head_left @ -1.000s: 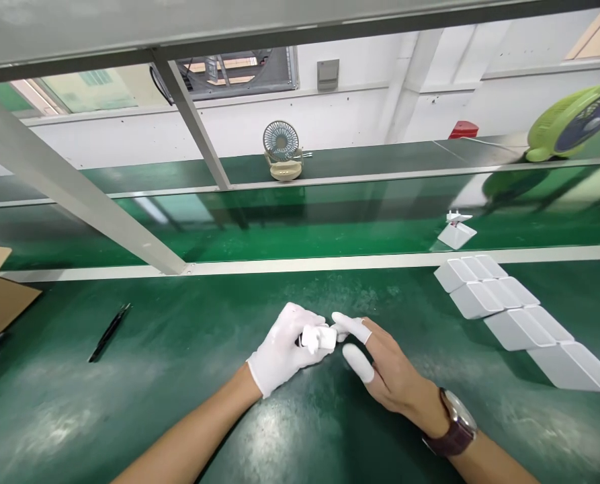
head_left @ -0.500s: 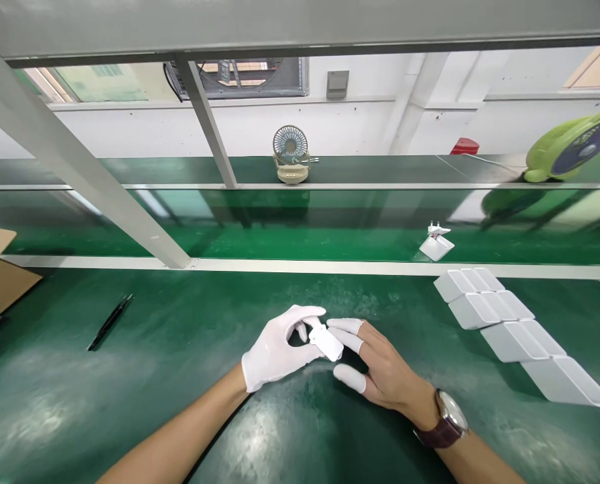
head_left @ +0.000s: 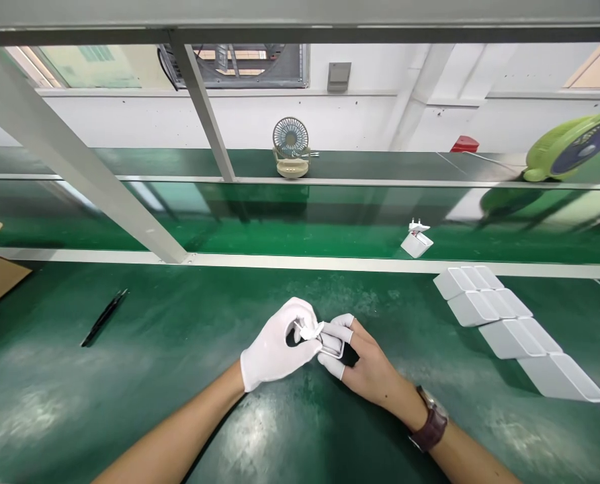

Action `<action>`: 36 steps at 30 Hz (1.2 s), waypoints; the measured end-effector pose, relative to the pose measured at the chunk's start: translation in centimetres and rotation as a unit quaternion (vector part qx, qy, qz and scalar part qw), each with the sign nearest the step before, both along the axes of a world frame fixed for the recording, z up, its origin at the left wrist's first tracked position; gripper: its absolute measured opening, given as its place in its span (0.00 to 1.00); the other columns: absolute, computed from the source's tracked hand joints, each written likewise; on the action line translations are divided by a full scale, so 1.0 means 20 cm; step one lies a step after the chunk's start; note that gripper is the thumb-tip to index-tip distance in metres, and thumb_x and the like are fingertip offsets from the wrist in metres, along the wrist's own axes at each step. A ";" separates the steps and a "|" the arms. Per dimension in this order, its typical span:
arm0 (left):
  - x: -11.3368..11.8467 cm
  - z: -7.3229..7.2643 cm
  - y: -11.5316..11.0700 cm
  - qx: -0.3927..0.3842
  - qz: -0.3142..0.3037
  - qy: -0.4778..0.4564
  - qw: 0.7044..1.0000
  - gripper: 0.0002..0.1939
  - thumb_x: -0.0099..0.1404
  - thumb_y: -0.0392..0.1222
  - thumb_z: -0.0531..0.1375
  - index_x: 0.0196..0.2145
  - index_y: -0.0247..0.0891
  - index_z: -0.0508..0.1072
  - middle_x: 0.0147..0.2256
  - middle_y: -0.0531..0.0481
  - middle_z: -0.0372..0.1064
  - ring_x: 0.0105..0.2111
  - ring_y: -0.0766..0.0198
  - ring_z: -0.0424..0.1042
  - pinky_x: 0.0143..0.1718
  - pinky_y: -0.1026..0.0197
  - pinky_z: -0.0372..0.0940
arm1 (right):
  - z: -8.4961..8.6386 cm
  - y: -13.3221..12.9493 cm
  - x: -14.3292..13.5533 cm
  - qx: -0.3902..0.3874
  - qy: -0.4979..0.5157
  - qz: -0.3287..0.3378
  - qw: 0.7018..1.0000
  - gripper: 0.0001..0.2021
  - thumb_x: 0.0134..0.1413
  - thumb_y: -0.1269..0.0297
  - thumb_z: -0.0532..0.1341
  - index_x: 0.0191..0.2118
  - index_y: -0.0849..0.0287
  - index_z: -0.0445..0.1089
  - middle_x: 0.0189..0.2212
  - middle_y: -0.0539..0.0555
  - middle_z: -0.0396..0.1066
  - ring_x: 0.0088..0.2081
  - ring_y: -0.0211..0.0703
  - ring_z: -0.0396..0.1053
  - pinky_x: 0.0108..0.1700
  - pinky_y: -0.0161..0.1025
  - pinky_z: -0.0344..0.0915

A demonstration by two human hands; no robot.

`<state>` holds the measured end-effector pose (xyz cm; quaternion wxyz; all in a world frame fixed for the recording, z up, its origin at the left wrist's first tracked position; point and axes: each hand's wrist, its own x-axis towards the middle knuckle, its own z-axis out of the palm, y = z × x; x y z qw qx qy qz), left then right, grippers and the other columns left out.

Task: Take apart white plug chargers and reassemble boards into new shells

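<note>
My left hand (head_left: 281, 346), in a white glove, pinches a small white plastic part (head_left: 310, 331) between thumb and fingers. White finger cots cover several fingertips of my right hand (head_left: 363, 353), which closes on a white open-ended casing (head_left: 332, 345) just right of that part. The two pieces meet between my hands, low above the green bench; how they join is too small to tell. Several white rectangular casings (head_left: 511, 329) lie in stepped rows at the right. Beyond the white rail, another white piece with plug pins (head_left: 417, 240) sits on the green strip.
Black tweezers (head_left: 104, 318) lie on the bench at the left, near a cardboard box (head_left: 0, 281). A slanted grey post (head_left: 93, 161) rises at the left. At the back stand a small fan (head_left: 291, 144) and a green fan (head_left: 572, 144).
My right fingers have closed in on the white casing. The white part in my left hand is now tilted away from it, and the casing's open inside shows. The piece beyond the rail has shifted left.
</note>
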<state>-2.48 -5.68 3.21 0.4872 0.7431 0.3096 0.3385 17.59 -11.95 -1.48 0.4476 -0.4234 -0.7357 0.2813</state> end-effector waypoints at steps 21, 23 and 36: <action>-0.02 -0.02 0.05 -0.078 -0.050 0.008 0.996 0.08 0.58 0.29 0.63 0.34 0.38 0.70 0.39 0.50 0.67 0.37 0.64 0.69 0.37 0.61 0.66 | 0.03 0.02 0.08 0.128 -0.160 0.032 0.978 0.23 0.63 0.70 0.63 0.61 0.50 0.65 0.55 0.60 0.67 0.51 0.48 0.70 0.49 0.46 0.74; -0.03 -0.03 0.05 -0.040 -0.058 -0.004 0.997 0.09 0.58 0.31 0.64 0.38 0.38 0.73 0.40 0.48 0.68 0.37 0.63 0.71 0.37 0.60 0.67 | 0.02 0.02 0.08 0.130 -0.176 0.040 0.975 0.21 0.64 0.70 0.62 0.60 0.50 0.65 0.55 0.60 0.68 0.50 0.48 0.71 0.48 0.46 0.74; -0.11 -0.01 0.11 -0.028 -0.059 0.058 0.996 0.19 0.52 0.44 0.72 0.41 0.39 0.76 0.42 0.48 0.71 0.38 0.60 0.72 0.40 0.58 0.68 | -0.02 0.02 0.04 0.182 -0.206 0.014 0.961 0.22 0.64 0.69 0.61 0.61 0.50 0.65 0.54 0.62 0.70 0.50 0.49 0.74 0.46 0.44 0.76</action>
